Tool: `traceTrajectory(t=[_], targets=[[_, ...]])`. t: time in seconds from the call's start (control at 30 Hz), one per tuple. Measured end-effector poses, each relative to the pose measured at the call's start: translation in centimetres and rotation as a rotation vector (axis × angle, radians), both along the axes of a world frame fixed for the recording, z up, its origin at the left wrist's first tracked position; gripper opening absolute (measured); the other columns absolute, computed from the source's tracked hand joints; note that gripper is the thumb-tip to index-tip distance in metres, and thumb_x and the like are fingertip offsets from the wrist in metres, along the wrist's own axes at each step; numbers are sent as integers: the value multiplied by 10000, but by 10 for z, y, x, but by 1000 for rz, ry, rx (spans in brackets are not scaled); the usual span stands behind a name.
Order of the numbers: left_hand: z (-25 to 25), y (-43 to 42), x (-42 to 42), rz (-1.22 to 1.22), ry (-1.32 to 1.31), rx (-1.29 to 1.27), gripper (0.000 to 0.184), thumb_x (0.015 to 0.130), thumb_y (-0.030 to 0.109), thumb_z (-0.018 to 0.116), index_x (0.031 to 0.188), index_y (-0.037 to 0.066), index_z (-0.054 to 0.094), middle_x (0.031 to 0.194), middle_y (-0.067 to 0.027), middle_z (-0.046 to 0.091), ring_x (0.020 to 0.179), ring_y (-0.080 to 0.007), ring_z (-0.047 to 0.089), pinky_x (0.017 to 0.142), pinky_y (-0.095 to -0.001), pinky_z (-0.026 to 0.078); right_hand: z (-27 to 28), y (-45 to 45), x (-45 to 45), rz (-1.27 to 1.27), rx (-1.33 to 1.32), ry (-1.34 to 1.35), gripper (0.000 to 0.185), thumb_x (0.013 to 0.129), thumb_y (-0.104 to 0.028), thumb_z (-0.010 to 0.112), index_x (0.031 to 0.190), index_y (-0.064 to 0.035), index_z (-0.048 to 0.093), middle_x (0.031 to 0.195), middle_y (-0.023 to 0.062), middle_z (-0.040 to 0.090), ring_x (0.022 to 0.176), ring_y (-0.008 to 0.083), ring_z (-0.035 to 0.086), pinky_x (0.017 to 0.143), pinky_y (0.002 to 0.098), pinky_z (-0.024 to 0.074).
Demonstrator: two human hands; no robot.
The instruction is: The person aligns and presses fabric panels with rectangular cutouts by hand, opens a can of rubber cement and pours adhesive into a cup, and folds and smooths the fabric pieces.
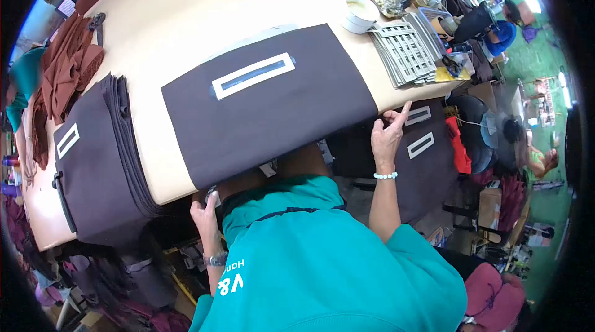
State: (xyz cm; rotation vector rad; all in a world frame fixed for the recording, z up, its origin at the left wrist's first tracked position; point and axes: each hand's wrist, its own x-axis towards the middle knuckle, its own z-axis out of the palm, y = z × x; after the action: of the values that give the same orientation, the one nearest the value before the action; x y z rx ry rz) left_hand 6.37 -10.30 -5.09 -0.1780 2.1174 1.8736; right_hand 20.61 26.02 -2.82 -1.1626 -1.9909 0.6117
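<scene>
A dark fabric panel lies on the pale table, its front edge hanging over the table's edge. On it is a white rectangular frame around a blue-tinted strip. My left hand is closed at the panel's near left corner; a small shiny item by its fingertips is too small to name. At the right front corner my right hand pinches the panel's edge, with one finger stretched out toward the table.
A dark fabric stack with a white frame lies at the left, brown cloth behind it. At the back right stand a white cup and slotted grey plates. More dark framed panels hang at the right. Another person's arm shows far left.
</scene>
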Motion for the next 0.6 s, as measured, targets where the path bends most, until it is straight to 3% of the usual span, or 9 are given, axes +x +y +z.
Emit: traceTrajectory(t=[0.1, 0.13, 0.23, 0.3, 0.4, 0.57, 0.6], targets=[[-17, 1, -5, 66, -94, -55, 215, 782, 141, 681, 843, -38, 580, 829, -48, 596, 707, -94, 510, 607, -239, 414, 7, -7, -3, 10, -42, 72, 817, 746, 33, 559, 1410, 16, 84, 861, 111, 527, 805, 225, 538, 822, 352, 440], [-9, 1, -6, -11, -127, -99, 168, 782, 119, 680, 785, -32, 607, 756, -21, 594, 669, -74, 503, 609, -223, 407, 10, -10, -4, 17, -82, 112, 822, 741, 36, 569, 1409, 17, 91, 853, 104, 532, 798, 214, 540, 825, 347, 440], [13, 12, -1, -72, -31, 62, 122, 785, 88, 674, 776, -27, 634, 709, 0, 594, 648, -57, 498, 616, -213, 405, 3, -14, -4, 63, -163, 244, 812, 736, 42, 586, 1403, 25, 124, 813, 74, 544, 768, 173, 541, 823, 330, 441], [15, 0, -2, -192, 57, -6, 105, 797, 46, 653, 881, -17, 654, 812, -6, 615, 683, -52, 514, 642, -208, 418, 0, -14, -5, 80, -135, 192, 750, 744, 53, 572, 1387, 36, 186, 776, 50, 549, 744, 138, 534, 812, 299, 437], [65, 13, -3, -184, 142, 115, 197, 814, 25, 627, 1005, -25, 630, 905, -17, 612, 756, -70, 553, 715, -226, 449, 7, -9, -3, 108, -122, 167, 709, 743, 55, 562, 1368, 48, 226, 760, 46, 545, 741, 126, 529, 809, 277, 428], [64, 7, -23, -160, 209, 292, 225, 858, 50, 564, 1063, -33, 603, 1002, -62, 629, 886, -105, 569, 838, -268, 443, 13, -14, -6, 28, -167, 125, 870, 730, -89, 720, 1393, 12, 166, 1037, 137, 473, 886, 212, 498, 771, 328, 456], [61, 10, -25, -135, 189, 352, 232, 865, 56, 556, 1075, -32, 597, 1009, -66, 628, 901, -110, 570, 847, -266, 437, 6, -14, -6, 22, -167, 182, 825, 756, -91, 700, 1390, 15, 183, 948, 113, 521, 816, 183, 513, 735, 304, 457]])
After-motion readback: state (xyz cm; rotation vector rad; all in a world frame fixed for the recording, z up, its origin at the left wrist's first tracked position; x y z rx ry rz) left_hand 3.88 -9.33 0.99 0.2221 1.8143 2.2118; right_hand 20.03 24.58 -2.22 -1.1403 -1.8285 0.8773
